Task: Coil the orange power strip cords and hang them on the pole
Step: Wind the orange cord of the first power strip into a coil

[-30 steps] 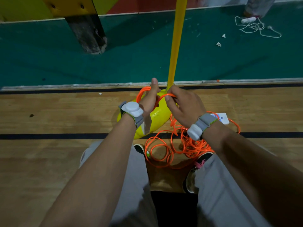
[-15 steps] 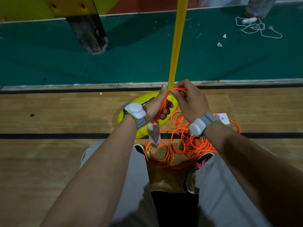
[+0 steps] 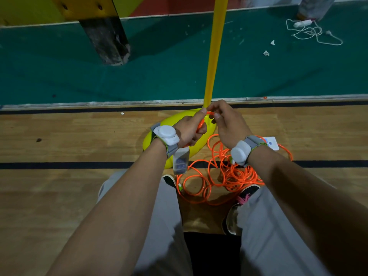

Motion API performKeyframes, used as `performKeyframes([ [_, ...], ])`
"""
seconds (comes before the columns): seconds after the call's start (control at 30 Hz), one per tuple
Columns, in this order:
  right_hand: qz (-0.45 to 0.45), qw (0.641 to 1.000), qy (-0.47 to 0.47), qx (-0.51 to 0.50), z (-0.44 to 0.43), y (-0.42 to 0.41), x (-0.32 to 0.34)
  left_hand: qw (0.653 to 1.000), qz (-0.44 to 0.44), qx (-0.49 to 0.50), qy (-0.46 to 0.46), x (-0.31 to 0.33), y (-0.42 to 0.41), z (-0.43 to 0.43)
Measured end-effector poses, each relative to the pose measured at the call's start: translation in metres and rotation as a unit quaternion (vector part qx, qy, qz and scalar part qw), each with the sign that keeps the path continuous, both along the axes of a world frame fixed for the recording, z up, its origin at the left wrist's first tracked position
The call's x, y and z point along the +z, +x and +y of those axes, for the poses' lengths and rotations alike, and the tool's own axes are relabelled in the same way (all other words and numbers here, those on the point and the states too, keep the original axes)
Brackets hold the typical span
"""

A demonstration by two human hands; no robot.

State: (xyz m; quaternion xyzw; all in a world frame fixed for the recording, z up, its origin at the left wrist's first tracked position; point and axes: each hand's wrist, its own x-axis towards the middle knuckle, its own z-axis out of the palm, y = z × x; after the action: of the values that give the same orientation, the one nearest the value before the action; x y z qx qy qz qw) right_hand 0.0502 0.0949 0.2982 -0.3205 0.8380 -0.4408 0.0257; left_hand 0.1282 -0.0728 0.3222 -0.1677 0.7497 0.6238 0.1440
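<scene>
Cord loop gripped in left hand, pinched by right hand (rest tangled on floor below).

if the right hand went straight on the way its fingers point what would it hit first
Probably the left hand, across the cord both pinch; the pole is close behind, depth unclear.

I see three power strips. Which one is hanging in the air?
The power strip dangling under the left hand, which grips its orange cord. The second strip lies on wood by the right hand; the white-corded strip lies far off.
</scene>
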Motion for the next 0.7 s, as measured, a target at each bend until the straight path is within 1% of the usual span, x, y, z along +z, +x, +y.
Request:
performKeyframes([
  [0.13, -0.014, 0.997, 0.074, 0.022, 0.000, 0.002, -0.005, 1.000, 0.015, 0.013, 0.013, -0.001, 0.000, -0.001],
  [0.27, -0.048, 0.986, 0.155, 0.046, 0.001, 0.000, -0.012, 0.999, 0.028, 0.020, 0.028, -0.004, 0.001, -0.002],
  [0.33, -0.058, 0.985, 0.158, 0.030, 0.002, -0.002, -0.013, 0.999, 0.030, 0.021, 0.028, -0.004, 0.001, -0.002],
  [0.43, -0.081, 0.987, 0.136, 0.001, 0.003, -0.007, -0.011, 0.999, 0.031, 0.020, 0.034, -0.002, 0.000, 0.000],
  [0.53, -0.086, 0.988, 0.124, -0.013, 0.002, -0.006, -0.010, 0.996, 0.033, 0.033, 0.070, 0.001, 0.000, 0.002],
  [0.63, -0.071, 0.985, 0.156, 0.012, 0.004, -0.003, -0.012, 0.991, 0.036, 0.040, 0.126, 0.002, 0.000, 0.003],
  [0.7, -0.083, 0.978, 0.190, 0.035, 0.004, -0.001, -0.013, 0.986, 0.034, 0.037, 0.159, 0.002, 0.000, 0.002],
])
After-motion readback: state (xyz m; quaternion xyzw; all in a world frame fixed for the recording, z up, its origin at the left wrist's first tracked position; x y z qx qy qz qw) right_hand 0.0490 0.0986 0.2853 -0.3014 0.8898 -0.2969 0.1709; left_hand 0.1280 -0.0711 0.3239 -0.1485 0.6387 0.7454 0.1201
